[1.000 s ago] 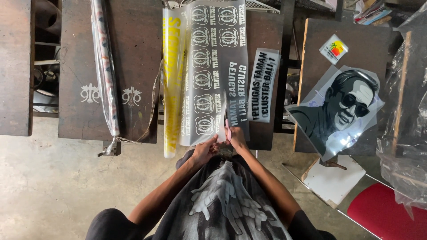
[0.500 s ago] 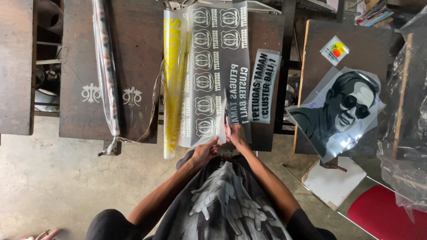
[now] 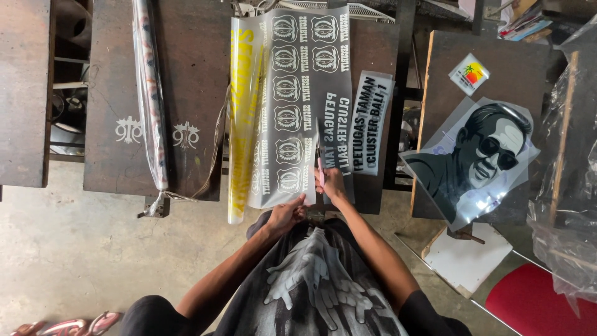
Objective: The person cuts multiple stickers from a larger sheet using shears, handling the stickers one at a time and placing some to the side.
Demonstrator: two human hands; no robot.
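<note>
Grey label strip (image 3: 370, 122) beside clear emblem sheet (image 3: 298, 93).

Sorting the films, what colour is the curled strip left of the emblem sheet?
Yellow, translucent: the curled strip beside the emblem sheet, head view.

Glossy clear plastic film sheet (image 3: 292, 106); matt worn wooden table (image 3: 193, 74); rough concrete floor (image 3: 74, 249).

Clearance around the film sheet on the dark table

Left hand (image 3: 287, 214) and right hand (image 3: 328, 182) are sitting at the near edge of the film sheet (image 3: 298, 106); the yellow roll (image 3: 241, 124) is blocking the way left, just beside them. Past it, bare table (image 3: 186, 81) is lying open up to the wrapped roll (image 3: 148, 99). The lettered strip (image 3: 371, 121) is crowding the right side, touching the table gap. The portrait film (image 3: 476, 158) is covering the right board. Concrete floor (image 3: 68, 249) is lying open at lower left.
</note>
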